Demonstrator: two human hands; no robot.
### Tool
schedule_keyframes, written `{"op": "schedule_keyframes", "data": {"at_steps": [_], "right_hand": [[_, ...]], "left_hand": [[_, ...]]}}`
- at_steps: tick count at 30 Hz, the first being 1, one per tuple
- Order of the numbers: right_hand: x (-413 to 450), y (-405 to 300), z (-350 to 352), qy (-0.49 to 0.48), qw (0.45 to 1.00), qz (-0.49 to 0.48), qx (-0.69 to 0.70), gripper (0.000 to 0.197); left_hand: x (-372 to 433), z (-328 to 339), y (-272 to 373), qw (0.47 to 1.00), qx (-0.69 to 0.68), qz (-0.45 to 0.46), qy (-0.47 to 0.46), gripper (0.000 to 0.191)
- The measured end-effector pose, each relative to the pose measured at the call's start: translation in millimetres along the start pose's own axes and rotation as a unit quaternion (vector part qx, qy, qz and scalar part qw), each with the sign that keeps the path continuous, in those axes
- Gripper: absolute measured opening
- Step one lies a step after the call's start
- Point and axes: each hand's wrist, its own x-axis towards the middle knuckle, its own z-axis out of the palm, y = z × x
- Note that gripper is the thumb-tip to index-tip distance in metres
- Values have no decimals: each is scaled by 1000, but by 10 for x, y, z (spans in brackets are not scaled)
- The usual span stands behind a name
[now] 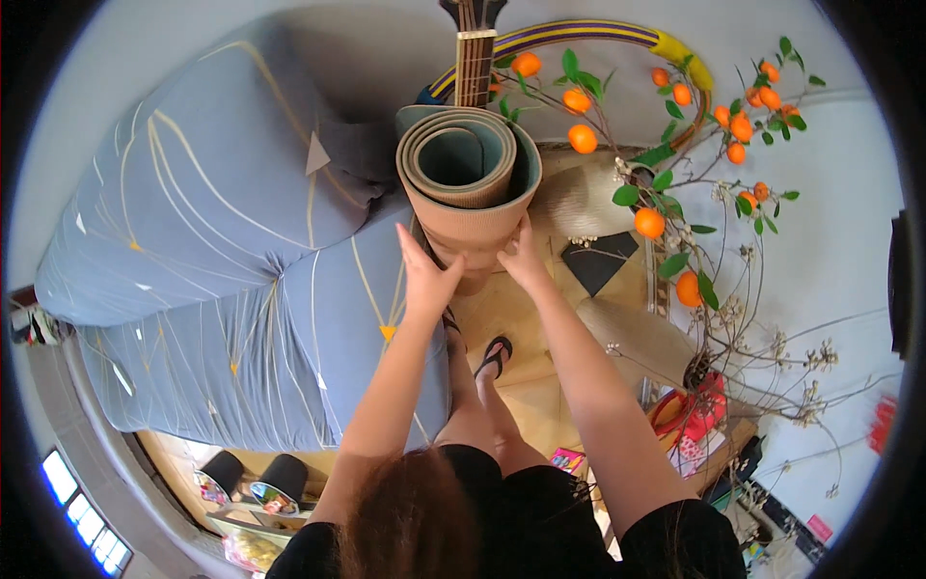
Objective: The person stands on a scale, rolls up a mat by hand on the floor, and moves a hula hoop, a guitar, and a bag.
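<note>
A rolled exercise mat (463,217), tan outside and dark green inside, stands on end beside the sofa. Its outer layer hangs a little loose around the inner coil. At its left side is my left hand (428,279), fingers stretched out past the mat's edge and thumb in front of its lower part. My right hand (524,259) is at the right side, fingertips along the mat's edge and thumb to the front. Whether the right hand bears on the mat or only rests against it is unclear. Behind the mat rises the neck of a guitar (474,72).
To the left is a sofa (239,181) in a blue-grey patterned cover. A hoop (579,30) leans on the wall. Vases (586,195) on the right hold branches with orange fruit (650,223) and dry twigs reaching outward. A dark floor tile (600,262) lies among tan tiles.
</note>
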Motion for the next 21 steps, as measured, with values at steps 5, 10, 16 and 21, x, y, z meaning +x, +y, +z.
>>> {"op": "schedule_keyframes", "data": {"at_steps": [5,10,16,21], "right_hand": [[162,-131,-93,33,999,-43,-4,88],[-69,-277,-106,87,994,20,-55,81],[-1206,-401,437,171,980,91,-34,63],[-2303,-848,689,101,992,66,26,40]], "left_hand": [[256,-446,622,974,125,168,84,99],[261,-521,863,948,171,254,85,91],[-253,-479,771,958,141,250,30,64],[-1091,-448,460,988,29,106,-108,34]]}}
